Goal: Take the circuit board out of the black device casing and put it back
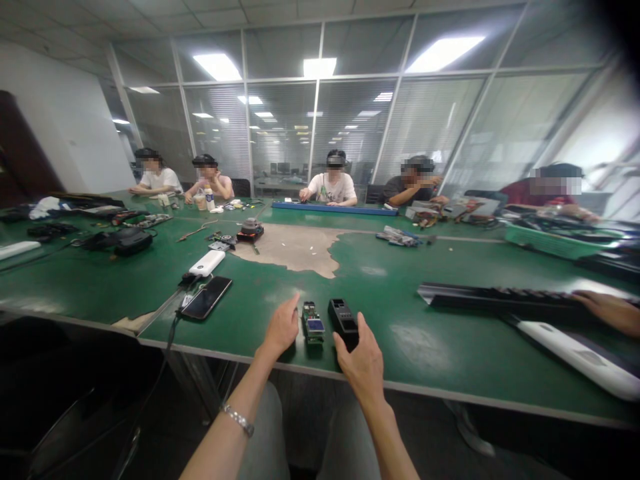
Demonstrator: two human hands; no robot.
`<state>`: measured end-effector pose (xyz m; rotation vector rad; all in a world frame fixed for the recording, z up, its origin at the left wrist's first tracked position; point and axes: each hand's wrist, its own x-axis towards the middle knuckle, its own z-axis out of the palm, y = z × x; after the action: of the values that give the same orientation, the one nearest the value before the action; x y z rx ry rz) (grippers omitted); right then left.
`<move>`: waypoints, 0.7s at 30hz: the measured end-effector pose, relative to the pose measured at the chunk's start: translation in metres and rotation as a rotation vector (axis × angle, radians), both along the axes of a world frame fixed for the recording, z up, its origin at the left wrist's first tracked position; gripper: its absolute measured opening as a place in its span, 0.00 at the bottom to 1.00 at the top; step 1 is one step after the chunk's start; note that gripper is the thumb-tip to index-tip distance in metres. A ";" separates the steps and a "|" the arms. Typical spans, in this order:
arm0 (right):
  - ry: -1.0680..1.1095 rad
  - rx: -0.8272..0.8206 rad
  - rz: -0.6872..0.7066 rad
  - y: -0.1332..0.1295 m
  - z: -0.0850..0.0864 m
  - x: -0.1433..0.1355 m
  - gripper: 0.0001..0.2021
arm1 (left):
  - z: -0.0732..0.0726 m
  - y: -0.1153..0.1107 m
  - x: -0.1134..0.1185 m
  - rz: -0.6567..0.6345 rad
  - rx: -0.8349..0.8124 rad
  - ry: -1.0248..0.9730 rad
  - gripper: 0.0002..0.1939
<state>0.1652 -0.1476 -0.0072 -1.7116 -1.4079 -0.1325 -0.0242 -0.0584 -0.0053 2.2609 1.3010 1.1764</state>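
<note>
A small circuit board with a bluish screen (315, 325) lies on the green table (400, 267) near its front edge. Just right of it is a black plastic casing (343, 316). My left hand (283, 327) is beside the board's left side, its index finger pointing forward; what its curled fingers hold, if anything, is hidden. Around the lower right part of the casing is my right hand (361, 357), thumb and index finger spread apart, with no firm grip visible.
A phone (207, 297) and a white power bank (207, 263) with cables lie to the left. Black strips (475, 297) and a white device (575, 353) are at the right, near another person's hand (607, 311). Several people sit across the table.
</note>
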 end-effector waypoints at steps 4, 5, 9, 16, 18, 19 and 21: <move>-0.015 -0.008 0.010 0.000 0.000 0.001 0.34 | 0.001 -0.001 0.000 -0.005 0.004 -0.018 0.25; -0.019 -0.018 0.017 0.000 -0.001 0.001 0.32 | 0.001 0.000 0.000 -0.004 0.005 -0.021 0.25; 0.017 -0.035 -0.006 -0.003 0.005 0.000 0.32 | -0.001 0.002 0.000 -0.004 0.007 -0.024 0.25; 0.153 0.027 0.034 -0.011 0.036 -0.026 0.32 | -0.008 0.006 0.000 -0.023 0.023 -0.070 0.26; 0.146 0.038 0.077 -0.011 0.042 -0.038 0.32 | -0.009 0.006 0.000 -0.028 0.027 -0.086 0.26; 0.137 0.038 0.089 -0.010 0.044 -0.044 0.32 | -0.008 0.006 0.000 -0.031 0.027 -0.092 0.27; 0.111 0.030 0.099 -0.007 0.046 -0.053 0.32 | -0.007 0.006 0.000 -0.035 0.028 -0.101 0.27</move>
<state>0.1121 -0.1550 0.0390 -1.5973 -1.3978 -0.0038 -0.0239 -0.0527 -0.0126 2.2034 1.2107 1.2861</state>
